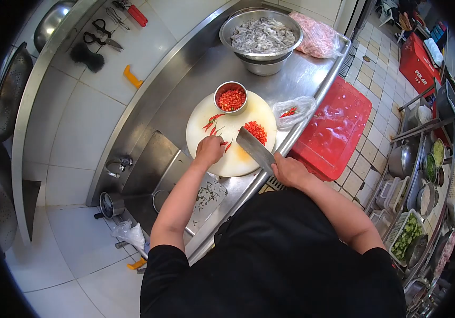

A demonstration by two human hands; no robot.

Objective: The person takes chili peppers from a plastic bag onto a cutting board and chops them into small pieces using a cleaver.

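Observation:
On a round white cutting board [195, 124], my left hand [210, 151] has its fingers closed on a red chili [227, 146]. A few more whole red chilies [212, 123] lie just beyond those fingers. My right hand [289, 170] grips a cleaver [256, 149], its broad blade angled across the right part of the board. Beside the blade's far end sits a pile of chopped red chili [256, 132]. A metal cup [230, 97] full of chopped chili stands at the board's far edge.
Right of the board lies a plastic bag [294, 111] with chilies inside. A metal bowl of seafood-like pieces [262, 36] and a bag of pink meat [316, 37] are at the counter's far end. A red lid [336, 127] adjoins the counter; the sink [156, 153] is left.

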